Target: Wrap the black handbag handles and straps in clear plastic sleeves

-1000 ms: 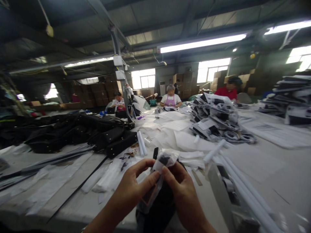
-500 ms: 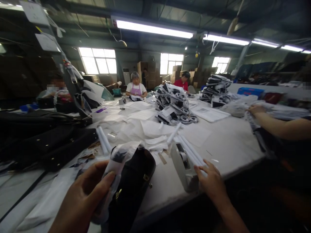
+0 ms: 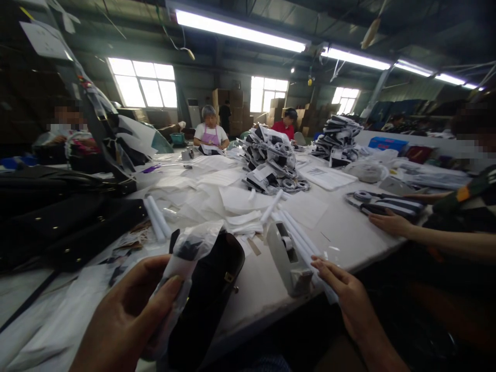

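Right hand (image 3: 351,297) moved from wrapped packet (image 3: 189,258) to beside tape dispenser (image 3: 284,263).

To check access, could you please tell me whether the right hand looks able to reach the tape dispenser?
Probably yes: the right hand is close beside the tape dispenser, with nothing bulky visible in between.

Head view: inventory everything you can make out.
Table: 1, white, across view
Wrapped packet: 1, whitish and dark, lower left-centre
Bag: 1, black, right beside packet
Tape dispenser: 1, grey, near table edge
Tubes: several, white, beside dispenser and left-centre
Sheets: many, white, mid-table
Goods piles: 2, mainly black and white, mid-table and beyond
Studded goods: count unclear, black, left
Striped item: 1, dark and pale, right
Box: 1, blue, far right
Windows: 3, bright white, background
Lights: several, white, overhead
Co-workers: several, mixed clothing, around table
Left hand: 1, bare, holding packet
Right hand: 1, bare, beside dispenser
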Motion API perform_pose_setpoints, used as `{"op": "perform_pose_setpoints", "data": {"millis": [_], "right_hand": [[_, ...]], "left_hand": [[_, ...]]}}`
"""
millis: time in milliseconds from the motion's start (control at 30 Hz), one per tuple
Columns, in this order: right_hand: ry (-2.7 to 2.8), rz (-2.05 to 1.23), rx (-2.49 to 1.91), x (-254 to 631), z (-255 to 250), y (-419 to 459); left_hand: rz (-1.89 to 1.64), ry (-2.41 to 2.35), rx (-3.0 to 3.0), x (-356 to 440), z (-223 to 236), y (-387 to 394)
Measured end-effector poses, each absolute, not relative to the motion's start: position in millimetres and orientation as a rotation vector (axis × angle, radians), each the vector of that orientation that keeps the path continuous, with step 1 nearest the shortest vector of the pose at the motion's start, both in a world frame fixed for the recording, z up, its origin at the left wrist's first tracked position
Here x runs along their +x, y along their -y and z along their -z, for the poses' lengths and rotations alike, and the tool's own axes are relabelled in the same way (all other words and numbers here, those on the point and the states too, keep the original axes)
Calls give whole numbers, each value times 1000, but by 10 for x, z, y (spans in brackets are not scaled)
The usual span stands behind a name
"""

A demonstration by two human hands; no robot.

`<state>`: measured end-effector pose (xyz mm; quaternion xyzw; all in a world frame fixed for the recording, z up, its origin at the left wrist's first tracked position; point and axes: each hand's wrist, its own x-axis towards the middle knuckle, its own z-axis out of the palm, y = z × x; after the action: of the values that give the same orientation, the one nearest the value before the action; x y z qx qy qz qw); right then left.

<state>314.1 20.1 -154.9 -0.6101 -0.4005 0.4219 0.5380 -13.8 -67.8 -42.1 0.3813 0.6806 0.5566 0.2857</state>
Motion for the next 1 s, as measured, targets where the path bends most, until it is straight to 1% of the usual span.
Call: {"op": "perform_pose_setpoints", "data": {"millis": [67,167,233,333,400,467,567,700,800,900,1000], "right_hand": [[892,-1126,-1446,3166,1591,-97],[773,-1245,-1453,3192,1829,0],[737,-1234,-1472,3208,2057,21],[715,-1129,-1516,3230,2361,35],[711,-1092,-1536,3216,2461,64],[765,-1115,-1510,3142,2437,107],[973,-1163,-1367,2881,2147,151],[1330,-1254,-1017,2317,1418,158],[1474,-1345,-747,1887,921,162],[1569,-1348,-625,1570,694,134],[1598,-1332,-688,1403,680,69]], "left_hand": [[-1481,-1834,1013,-145,434,679],[-1489,-1833,994,-156,456,683],[-1492,-1831,990,-164,464,684],[-1481,-1813,994,-167,453,674],[-1484,-1788,980,-159,438,664],[-1515,-1759,975,-144,424,656],[-1572,-1707,1026,-123,422,654],[-1524,-1715,1186,-127,465,657],[-1457,-1777,1290,-123,501,662],[-1482,-1813,1328,-81,508,673],[-1533,-1792,1358,-35,498,688]]}}
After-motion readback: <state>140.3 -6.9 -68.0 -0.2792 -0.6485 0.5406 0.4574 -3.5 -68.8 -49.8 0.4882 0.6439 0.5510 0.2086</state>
